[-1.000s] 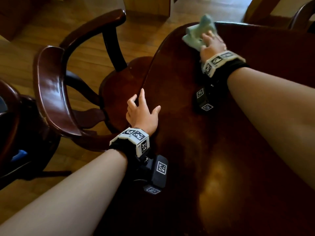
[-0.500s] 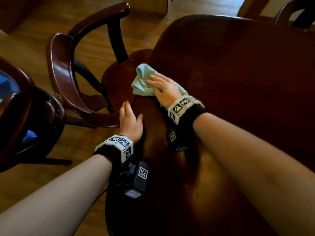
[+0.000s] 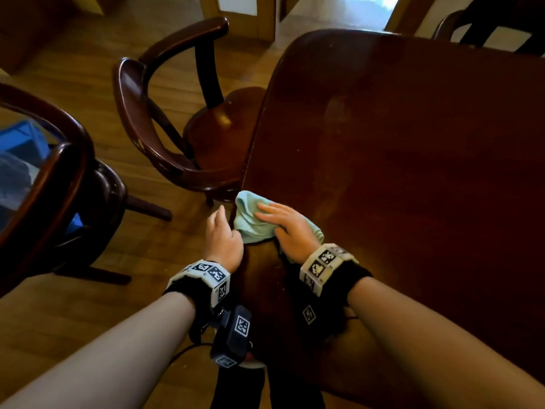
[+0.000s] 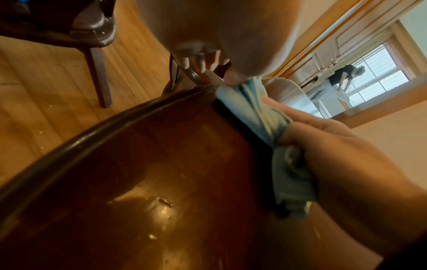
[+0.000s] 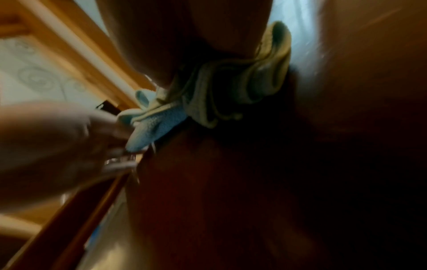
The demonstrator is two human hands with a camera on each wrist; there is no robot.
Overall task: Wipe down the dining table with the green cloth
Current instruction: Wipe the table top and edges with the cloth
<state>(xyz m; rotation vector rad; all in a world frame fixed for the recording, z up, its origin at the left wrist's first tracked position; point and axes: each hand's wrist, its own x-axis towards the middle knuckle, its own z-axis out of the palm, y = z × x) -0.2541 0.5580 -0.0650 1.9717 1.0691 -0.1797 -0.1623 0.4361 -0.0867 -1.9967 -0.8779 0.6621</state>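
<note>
The green cloth (image 3: 250, 222) lies bunched at the left edge of the dark wooden dining table (image 3: 398, 143), partly overhanging it. My right hand (image 3: 280, 222) presses flat on the cloth with straight fingers. My left hand (image 3: 221, 234) sits just off the table's edge beside the cloth, fingers loosely cupped and holding nothing. In the left wrist view the cloth (image 4: 254, 109) shows under the right hand (image 4: 335, 146), and the left fingertips (image 4: 201, 62) hang past the table rim (image 4: 92, 131). The right wrist view is blurred; the cloth (image 5: 231, 87) and the left hand (image 5: 57, 142) show there.
A dark wooden armchair (image 3: 165, 128) stands tucked against the table's left side, just beyond the hands. A second chair (image 3: 59, 187) with something blue (image 3: 20, 140) behind it is at far left. Another chair (image 3: 486, 28) is at the far right corner. A person (image 4: 342, 76) stands by a distant window.
My right hand has dragged the cloth from the table's far left corner back along the left edge towards me. The left hand has slid back along the edge beside it.
</note>
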